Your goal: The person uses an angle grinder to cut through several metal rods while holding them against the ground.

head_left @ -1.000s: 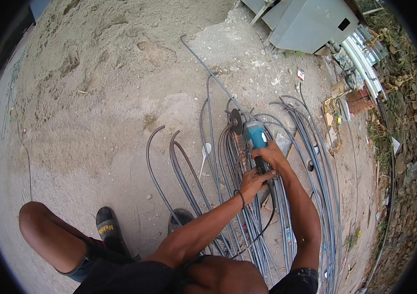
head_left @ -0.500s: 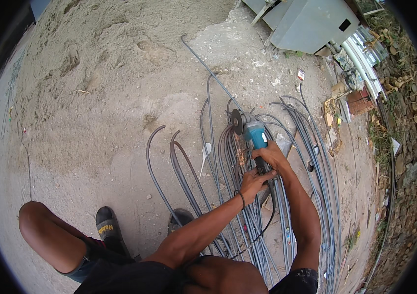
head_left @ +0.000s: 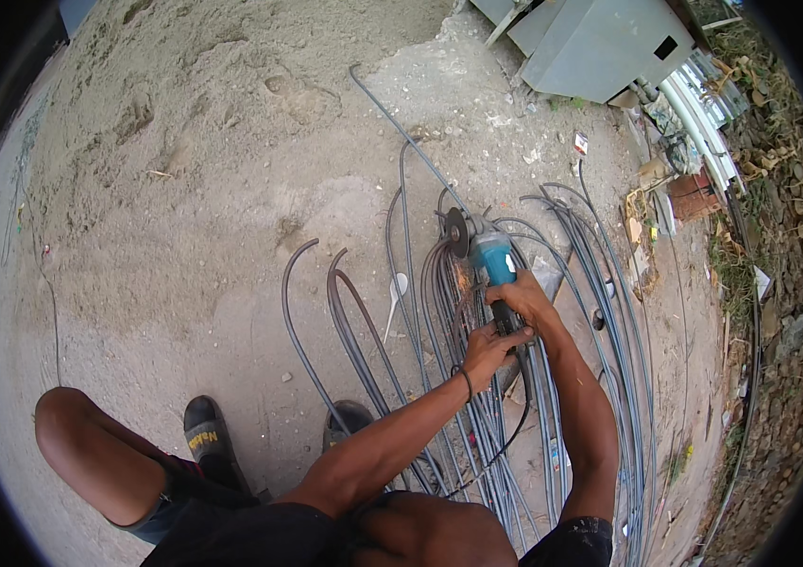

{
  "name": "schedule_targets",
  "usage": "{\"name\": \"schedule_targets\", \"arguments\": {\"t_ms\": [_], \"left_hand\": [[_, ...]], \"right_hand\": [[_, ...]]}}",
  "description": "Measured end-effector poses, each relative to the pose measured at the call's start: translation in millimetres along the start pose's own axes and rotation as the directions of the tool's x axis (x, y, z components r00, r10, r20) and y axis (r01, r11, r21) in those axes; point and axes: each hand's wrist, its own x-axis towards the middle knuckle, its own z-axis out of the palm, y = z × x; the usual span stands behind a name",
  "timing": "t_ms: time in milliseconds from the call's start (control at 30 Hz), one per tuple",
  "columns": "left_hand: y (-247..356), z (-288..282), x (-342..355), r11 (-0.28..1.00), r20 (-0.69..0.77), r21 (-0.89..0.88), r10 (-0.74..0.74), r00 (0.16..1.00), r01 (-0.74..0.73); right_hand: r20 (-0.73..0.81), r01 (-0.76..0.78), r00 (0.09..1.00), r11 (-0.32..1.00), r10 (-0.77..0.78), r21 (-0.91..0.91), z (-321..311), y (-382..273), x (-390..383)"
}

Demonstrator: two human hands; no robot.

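Our angle grinder (head_left: 495,262) throws sparks (head_left: 463,280) among steel bars (head_left: 483,427)

If the thin disc (head_left: 457,233) twists or binds between the crowded bars, we think it could kick back or shatter toward us. The grinder looks teal-bodied with a grey metal head, and it sits over the bundle on the dirt ground (head_left: 194,312). Our right hand (head_left: 523,300) wraps its body; our left hand (head_left: 489,353) clasps the dark rear grip (head_left: 505,318), black cord (head_left: 526,403) looping below.

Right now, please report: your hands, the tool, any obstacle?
Left hand gripping rear of grinder, right hand further forward. Disc near metal rods, orange sparks showing. Black cord crossing over rods.
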Motion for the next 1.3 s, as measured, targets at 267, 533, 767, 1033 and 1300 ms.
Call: {"name": "schedule_targets", "arguments": {"t_ms": [267, 533, 767, 1033, 1300], "left_hand": [[-2.3, -1.8, 2.0, 1.0, 0.004, -0.016, 0.004, 1.0, -0.004], [0.2, 1.1, -0.2, 1.0, -0.009, -0.003, 0.01, 1.0, -0.01], [1.0, 0.4, -0.8, 1.0, 0.006, -0.007, -0.006, 1.0, 0.006], [-0.7, -1.3, 1.7, 1.0, -0.003, -0.011, 0.005, 1.0, -0.005], [1.8, -2.2, 0.0, 1.0, 0.014, -0.017, -0.002, 1.0, 0.003]], "right_hand": [[0.047, 0.0, 0.999, 1.0, -0.001, 0.006, -1.9, -1.5, -0.4], [0.028, -0.006, 1.0, 1.0, 0.005, 0.015, -2.3, 1.2, 0.4], [-0.023, -0.01, 1.0, 1.0, 0.011, 0.023, -2.2, -8.2, -10.4], [-0.02, -0.004, 1.0, 0.999, 0.005, 0.05, -0.5, -4.8, -5.3], [-0.005, -0.002, 1.0, 0.999, 0.002, 0.033, 0.3, -5.5, -4.6]]}}
